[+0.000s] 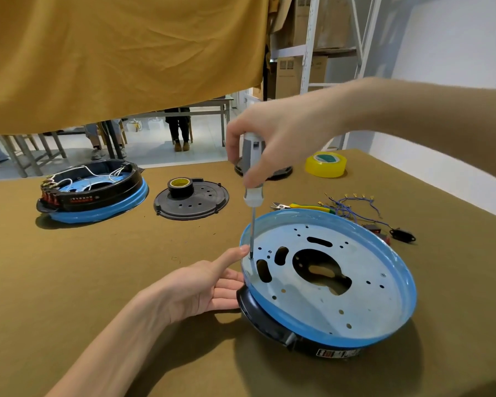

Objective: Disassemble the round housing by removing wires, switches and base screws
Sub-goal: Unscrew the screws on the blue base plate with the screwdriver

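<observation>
We steady the round housing and work a screw.

Our left hand (206, 290) lies open, flat against the rim of the round housing (327, 282) on the table (98, 282); our right hand (272, 138) grips the upright screwdriver (252, 179), tip at the base plate.

A workshop or small assembly room is shown. A workbench (69, 282) is covered in olive cloth, and tape rolls (325, 164), cutters (295, 207) and loose wires (352, 207) are laid out on it. Metal shelving (309, 44) stacked with cardboard boxes (288, 74) is seen behind (other tables and seated people too).
</observation>
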The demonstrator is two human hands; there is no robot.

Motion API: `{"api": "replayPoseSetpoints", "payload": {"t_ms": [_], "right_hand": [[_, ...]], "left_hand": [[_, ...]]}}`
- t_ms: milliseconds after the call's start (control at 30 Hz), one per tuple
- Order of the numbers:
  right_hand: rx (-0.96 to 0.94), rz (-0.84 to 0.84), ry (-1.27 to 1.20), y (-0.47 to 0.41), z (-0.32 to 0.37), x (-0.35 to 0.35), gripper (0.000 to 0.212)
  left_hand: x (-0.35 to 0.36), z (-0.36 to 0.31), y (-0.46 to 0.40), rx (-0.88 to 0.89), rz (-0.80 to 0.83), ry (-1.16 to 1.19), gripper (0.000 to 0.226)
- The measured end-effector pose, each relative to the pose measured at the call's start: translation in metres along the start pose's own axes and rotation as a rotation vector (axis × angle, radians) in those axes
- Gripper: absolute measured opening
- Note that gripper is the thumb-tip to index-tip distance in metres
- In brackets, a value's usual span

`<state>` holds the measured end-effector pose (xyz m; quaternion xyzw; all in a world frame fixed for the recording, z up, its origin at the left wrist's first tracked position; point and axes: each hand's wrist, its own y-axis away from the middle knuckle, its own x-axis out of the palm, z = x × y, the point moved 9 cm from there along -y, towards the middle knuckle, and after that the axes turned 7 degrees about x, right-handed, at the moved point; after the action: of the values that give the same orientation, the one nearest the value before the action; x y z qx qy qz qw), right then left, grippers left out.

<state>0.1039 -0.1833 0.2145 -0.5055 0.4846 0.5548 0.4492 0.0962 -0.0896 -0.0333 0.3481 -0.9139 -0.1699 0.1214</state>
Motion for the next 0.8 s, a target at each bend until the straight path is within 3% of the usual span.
{"api": "replayPoseSetpoints", "payload": {"t_ms": [100, 167, 200, 233, 333, 467, 600, 700, 800], "right_hand": [[0.115, -0.169, 0.173, -0.006, -0.009, -0.002, 0.058], [0.073, -0.145, 0.059, -0.007, -0.008, -0.003, 0.038], [0.03, -0.082, -0.039, -0.004, -0.005, -0.002, 0.021], [-0.005, -0.015, -0.108, 0.001, -0.001, -0.002, 0.017], [-0.033, 0.054, -0.118, 0.006, 0.003, 0.001, 0.032], [0.139, -0.118, 0.183, -0.001, -0.009, -0.001, 0.063], [0.023, -0.003, -0.092, 0.001, 0.001, -0.001, 0.016], [-0.042, 0.067, -0.115, 0.006, 0.008, 0.001, 0.028], [0.107, -0.001, 0.071, 0.001, -0.006, 0.005, 0.046]], "left_hand": [[0.001, 0.0, 0.001, -0.006, 0.007, 0.018, 0.063], [0.001, 0.0, 0.001, -0.01, 0.015, 0.016, 0.063], [0.001, 0.0, 0.001, -0.01, 0.015, 0.012, 0.065], [0.0, 0.0, 0.001, -0.007, 0.012, 0.008, 0.066], [0.001, 0.0, 0.0, -0.001, 0.014, 0.011, 0.068], [0.0, 0.001, 0.0, -0.008, 0.004, 0.016, 0.073], [0.0, 0.001, 0.0, -0.011, 0.009, 0.0, 0.081], [0.0, 0.002, 0.0, -0.011, 0.012, 0.002, 0.08], [0.001, 0.002, 0.0, -0.014, 0.011, 0.006, 0.079]]}}
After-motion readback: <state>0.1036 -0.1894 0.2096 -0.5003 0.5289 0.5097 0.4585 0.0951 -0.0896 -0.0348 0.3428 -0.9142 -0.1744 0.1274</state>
